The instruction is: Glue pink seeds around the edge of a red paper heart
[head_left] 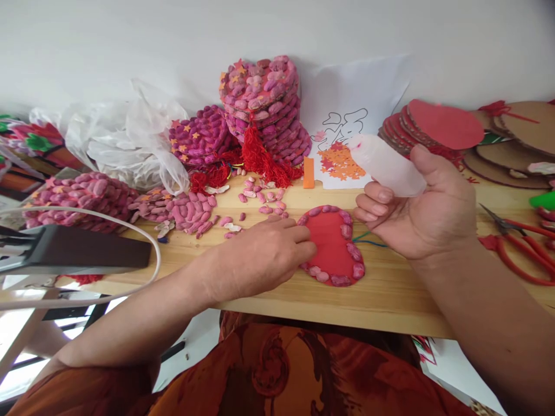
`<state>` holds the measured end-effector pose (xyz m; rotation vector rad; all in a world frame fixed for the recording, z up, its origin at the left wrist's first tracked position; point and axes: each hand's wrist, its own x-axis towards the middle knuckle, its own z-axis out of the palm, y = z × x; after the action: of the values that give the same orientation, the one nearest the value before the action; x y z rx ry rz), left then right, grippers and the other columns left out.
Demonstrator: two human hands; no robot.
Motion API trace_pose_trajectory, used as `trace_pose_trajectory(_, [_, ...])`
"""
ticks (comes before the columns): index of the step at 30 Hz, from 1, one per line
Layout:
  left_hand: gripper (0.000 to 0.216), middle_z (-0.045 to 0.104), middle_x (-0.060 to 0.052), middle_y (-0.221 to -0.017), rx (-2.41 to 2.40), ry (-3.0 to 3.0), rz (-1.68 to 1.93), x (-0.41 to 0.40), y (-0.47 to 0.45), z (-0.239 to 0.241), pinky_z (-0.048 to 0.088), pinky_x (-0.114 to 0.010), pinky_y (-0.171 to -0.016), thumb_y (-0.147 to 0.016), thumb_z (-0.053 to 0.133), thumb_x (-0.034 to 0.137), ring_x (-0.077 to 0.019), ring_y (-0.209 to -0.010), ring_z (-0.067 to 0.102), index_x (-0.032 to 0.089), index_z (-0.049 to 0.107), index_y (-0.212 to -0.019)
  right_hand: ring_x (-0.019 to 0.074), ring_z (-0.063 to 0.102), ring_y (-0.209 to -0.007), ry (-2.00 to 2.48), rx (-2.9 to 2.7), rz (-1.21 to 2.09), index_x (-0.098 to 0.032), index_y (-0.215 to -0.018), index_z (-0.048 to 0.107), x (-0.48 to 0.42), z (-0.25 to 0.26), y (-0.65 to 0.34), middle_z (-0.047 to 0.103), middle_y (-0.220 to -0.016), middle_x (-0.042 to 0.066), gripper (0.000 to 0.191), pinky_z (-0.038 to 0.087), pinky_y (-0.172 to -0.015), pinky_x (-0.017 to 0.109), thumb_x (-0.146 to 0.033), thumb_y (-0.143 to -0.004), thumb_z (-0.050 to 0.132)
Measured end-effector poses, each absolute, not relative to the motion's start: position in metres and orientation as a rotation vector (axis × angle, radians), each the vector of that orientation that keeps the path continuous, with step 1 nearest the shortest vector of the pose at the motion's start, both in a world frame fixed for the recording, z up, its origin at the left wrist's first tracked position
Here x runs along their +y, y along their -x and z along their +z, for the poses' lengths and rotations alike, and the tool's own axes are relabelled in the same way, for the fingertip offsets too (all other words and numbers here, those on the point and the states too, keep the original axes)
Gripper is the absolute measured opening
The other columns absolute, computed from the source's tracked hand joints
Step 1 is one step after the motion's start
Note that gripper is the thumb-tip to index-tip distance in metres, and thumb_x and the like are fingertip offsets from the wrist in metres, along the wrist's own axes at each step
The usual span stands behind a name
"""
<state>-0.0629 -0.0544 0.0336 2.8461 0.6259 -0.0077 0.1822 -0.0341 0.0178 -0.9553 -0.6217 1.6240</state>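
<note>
A red card piece [329, 240] with a curved, waisted outline lies on the wooden table, edged with pink-dyed peanut shells [340, 279]. At its left side is my left hand [277, 251], its fingers bent together over the edge; whatever they pinch is hidden. My right hand [427, 202] holds a translucent white glue bottle [388, 167] above and to the right of the card, nozzle end pointing up and left. A blue-green cord [370, 240] runs out from the card's right side. Loose pink shells [262, 196] lie scattered behind my left hand.
Shell-covered pieces [264, 98] with red tassels [255, 153] are stacked at the back. Orange paper stars [340, 162] lie on a white sheet [385, 81]. Red-handled scissors [520, 242] and cardboard discs [446, 124] are on the right. A black power strip [87, 248] is on the left.
</note>
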Motion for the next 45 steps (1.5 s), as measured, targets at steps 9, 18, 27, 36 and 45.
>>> trace_pose_trajectory(9, [0.012,0.064,-0.006,-0.096,0.63,-2.866,-0.028,-0.0548,0.064,0.0331,0.044,-0.036,-0.084,-0.101,0.052,0.013,-0.023,-0.091,0.057,0.017,0.061,-0.094,0.0164,0.037,-0.051,0.908,-0.485,1.666,-0.026,-0.08,0.062,-0.0353,0.0223,-0.1803,0.041,-0.058,0.0,0.025,0.032,-0.053,0.033,-0.05,-0.088,0.059])
trace_pose_trajectory(18, [0.013,0.063,-0.005,-0.096,0.636,-2.86,-0.037,-0.0546,0.0637,0.031,0.045,-0.038,-0.087,-0.102,0.052,0.014,-0.0237,-0.093,0.058,0.017,0.062,-0.094,0.0162,0.035,-0.051,0.901,-0.468,1.65,-0.025,-0.079,0.063,-0.0353,0.0233,-0.1777,0.041,-0.057,0.0,0.027,0.031,-0.052,0.033,-0.048,-0.09,0.056])
trace_pose_trajectory(27, [0.015,0.065,-0.006,-0.098,0.635,-2.823,-0.04,-0.0529,0.0647,0.0308,0.046,-0.036,-0.09,-0.103,0.051,0.014,-0.0223,-0.096,0.06,0.016,0.064,-0.096,0.016,0.036,-0.051,0.891,-0.5,1.657,-0.025,-0.076,0.06,-0.0353,0.0225,-0.1789,0.041,-0.057,0.0,0.027,0.031,-0.053,0.033,-0.049,-0.09,0.057])
trace_pose_trajectory(36, [0.018,0.066,-0.007,-0.107,0.672,-2.643,0.019,-0.0496,0.0692,0.0345,0.049,-0.033,-0.09,-0.104,0.052,0.017,-0.0204,-0.099,0.064,0.015,0.069,-0.106,0.0159,0.036,-0.052,0.903,-0.505,1.665,-0.024,-0.075,0.061,-0.0349,0.0207,-0.1791,0.042,-0.056,0.0,0.029,0.031,-0.052,0.033,-0.05,-0.089,0.057])
trace_pose_trajectory(45, [0.02,0.068,-0.007,-0.105,0.689,-2.637,0.069,-0.0478,0.0668,0.0318,0.049,-0.031,-0.087,-0.104,0.054,0.019,-0.0188,-0.095,0.064,0.015,0.074,-0.103,0.0159,0.036,-0.052,0.913,-0.504,1.657,-0.025,-0.075,0.06,-0.0357,0.0219,-0.1783,0.042,-0.056,0.0,0.028,0.031,-0.052,0.033,-0.049,-0.088,0.059])
